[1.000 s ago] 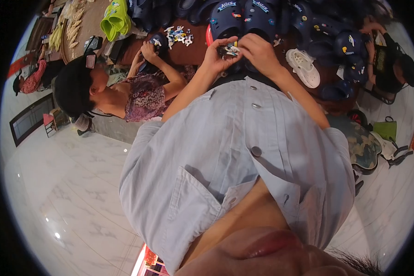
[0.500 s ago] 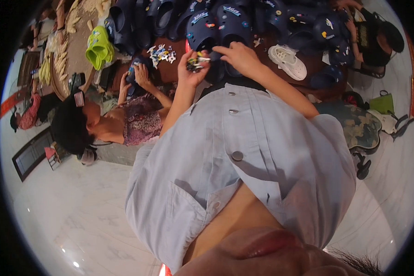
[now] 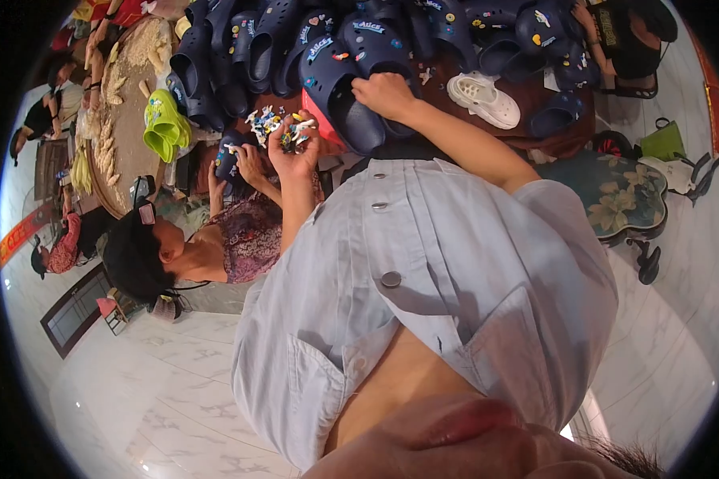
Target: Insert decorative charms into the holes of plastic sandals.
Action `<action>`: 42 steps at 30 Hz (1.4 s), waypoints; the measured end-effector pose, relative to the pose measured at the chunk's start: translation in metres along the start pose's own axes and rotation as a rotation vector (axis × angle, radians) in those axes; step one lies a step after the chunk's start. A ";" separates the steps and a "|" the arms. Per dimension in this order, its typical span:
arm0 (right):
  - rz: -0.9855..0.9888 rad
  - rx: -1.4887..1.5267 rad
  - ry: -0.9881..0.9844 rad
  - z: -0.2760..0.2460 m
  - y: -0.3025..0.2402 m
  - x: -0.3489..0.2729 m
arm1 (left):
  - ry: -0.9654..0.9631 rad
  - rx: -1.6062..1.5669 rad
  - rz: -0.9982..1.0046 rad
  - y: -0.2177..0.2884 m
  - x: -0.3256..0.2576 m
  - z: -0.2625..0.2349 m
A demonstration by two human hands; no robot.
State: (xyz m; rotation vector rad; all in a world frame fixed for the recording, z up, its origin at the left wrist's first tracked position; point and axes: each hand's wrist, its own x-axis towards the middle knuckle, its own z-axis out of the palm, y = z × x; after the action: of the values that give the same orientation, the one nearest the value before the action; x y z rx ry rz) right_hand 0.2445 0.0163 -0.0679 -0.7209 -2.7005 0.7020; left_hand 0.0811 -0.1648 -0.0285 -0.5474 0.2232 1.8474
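In my left hand (image 3: 294,160), raised and cupped, lies a clump of small colourful shoe charms (image 3: 298,134). My right hand (image 3: 385,96) has its fingers curled at the upper edge of a navy clog (image 3: 331,76), though the fingertips are partly hidden. A matching navy clog (image 3: 375,49) stands beside it, behind my right hand. Both clogs carry a blue lettered charm and smaller charms on their uppers. Just left of my left hand, loose charms (image 3: 264,121) are heaped on the dark red-brown tabletop.
Several more navy clogs crowd the table's far side. A white clog (image 3: 485,100) and a navy clog (image 3: 556,115) lie to the right, lime green clogs (image 3: 164,128) to the left. A co-worker at left handles another navy clog (image 3: 227,164). A floral-cushioned seat (image 3: 623,191) stands at right.
My right hand's fingers went from pointing at the clogs to curled on one, and that clog has tipped toward me. My left hand moved left with the charms. The whole view shifted slightly.
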 end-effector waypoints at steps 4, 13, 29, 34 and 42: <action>0.094 -0.007 0.296 -0.023 0.030 -0.018 | 0.075 0.068 0.052 -0.001 0.002 0.002; 0.655 0.026 0.824 -0.086 0.127 -0.113 | 0.047 0.032 -0.133 -0.003 0.031 -0.021; 1.212 0.631 1.200 -0.027 0.320 -0.211 | 0.014 0.098 -0.115 -0.059 0.053 0.006; 1.218 0.429 0.986 -0.013 0.328 -0.209 | 0.017 0.060 -0.147 -0.065 0.045 -0.001; 0.857 0.050 0.222 0.017 0.221 -0.182 | 0.175 0.072 -0.078 -0.064 0.036 -0.018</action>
State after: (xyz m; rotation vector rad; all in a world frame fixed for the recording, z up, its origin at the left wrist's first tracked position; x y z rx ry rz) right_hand 0.4797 0.0826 -0.2177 -1.8440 -2.0913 0.7815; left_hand 0.1368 -0.1201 -0.0536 -0.6595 0.3792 1.7100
